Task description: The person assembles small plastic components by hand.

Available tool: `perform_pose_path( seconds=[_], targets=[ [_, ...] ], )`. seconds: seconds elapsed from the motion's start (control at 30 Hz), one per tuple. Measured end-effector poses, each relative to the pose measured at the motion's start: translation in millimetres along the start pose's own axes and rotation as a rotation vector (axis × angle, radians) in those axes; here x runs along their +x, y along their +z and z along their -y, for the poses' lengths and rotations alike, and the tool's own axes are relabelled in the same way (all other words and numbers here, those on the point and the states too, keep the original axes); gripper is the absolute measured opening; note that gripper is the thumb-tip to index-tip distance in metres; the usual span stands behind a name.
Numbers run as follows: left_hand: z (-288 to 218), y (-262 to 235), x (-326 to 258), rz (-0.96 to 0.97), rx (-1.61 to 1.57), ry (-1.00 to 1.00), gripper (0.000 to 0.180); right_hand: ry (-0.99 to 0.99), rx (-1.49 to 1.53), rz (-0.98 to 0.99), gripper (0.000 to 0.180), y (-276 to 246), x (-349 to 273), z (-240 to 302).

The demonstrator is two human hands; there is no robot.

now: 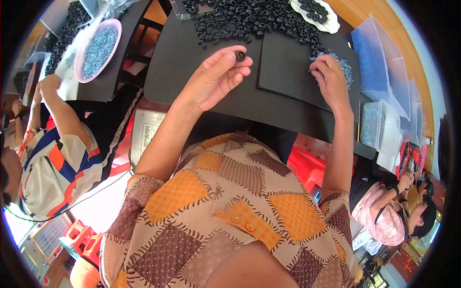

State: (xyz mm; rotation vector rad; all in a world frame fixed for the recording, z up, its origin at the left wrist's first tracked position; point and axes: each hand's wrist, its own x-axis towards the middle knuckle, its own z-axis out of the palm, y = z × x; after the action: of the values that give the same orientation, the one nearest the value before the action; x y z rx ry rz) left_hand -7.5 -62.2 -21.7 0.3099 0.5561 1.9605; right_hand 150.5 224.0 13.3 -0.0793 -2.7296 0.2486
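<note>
Between the thumb and fingers of my left hand point(211, 81) is a small black ring-shaped part point(240, 56), its round hole showing. That hand is raised above the dark table, left of a flat black mat point(290, 67). At the mat's right edge, my right hand point(332, 84) reaches down to a small heap of tiny clear-blue pieces point(347, 73). Its thumb and fingers are drawn together in a pinch; anything between them is too small to make out.
A wide pile of black ring parts point(240, 21) covers the table's far side, near a white dish point(334, 25) of them. At right stand a clear bin point(384, 62) and a tub point(382, 127). Co-workers sit left and right; a pink basin point(78, 67) holds blue pieces.
</note>
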Motion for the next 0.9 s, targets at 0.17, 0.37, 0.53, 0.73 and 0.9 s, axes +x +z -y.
perform_pose_path(
  seconds=[0.17, 0.37, 0.53, 0.73, 0.9],
  targets=[
    [5, -3, -2, -0.008, 0.055, 0.049, 0.028, -0.01, 0.009, 0.046, 0.013, -6, 3, 2],
    [-1, -17, -18, -0.086, 0.046, 0.082, 0.024, 0.066, 0.019, 0.079, 0.015, -8, 0, 1],
    [-10, -28, -19, -0.075, -0.049, 0.102, 0.021, 0.029, 0.174, -0.075, 0.012, 10, 36, 37],
    [-7, -38, -17, 0.007, -0.056, 0.102, 0.024, 0.1, 0.246, -0.119, 0.015, 69, 82, 91],
    [-5, -33, -15, 0.043, -0.032, 0.142, 0.025, 0.12, 0.07, -0.113, 0.022, 94, 85, 89]
  ],
)
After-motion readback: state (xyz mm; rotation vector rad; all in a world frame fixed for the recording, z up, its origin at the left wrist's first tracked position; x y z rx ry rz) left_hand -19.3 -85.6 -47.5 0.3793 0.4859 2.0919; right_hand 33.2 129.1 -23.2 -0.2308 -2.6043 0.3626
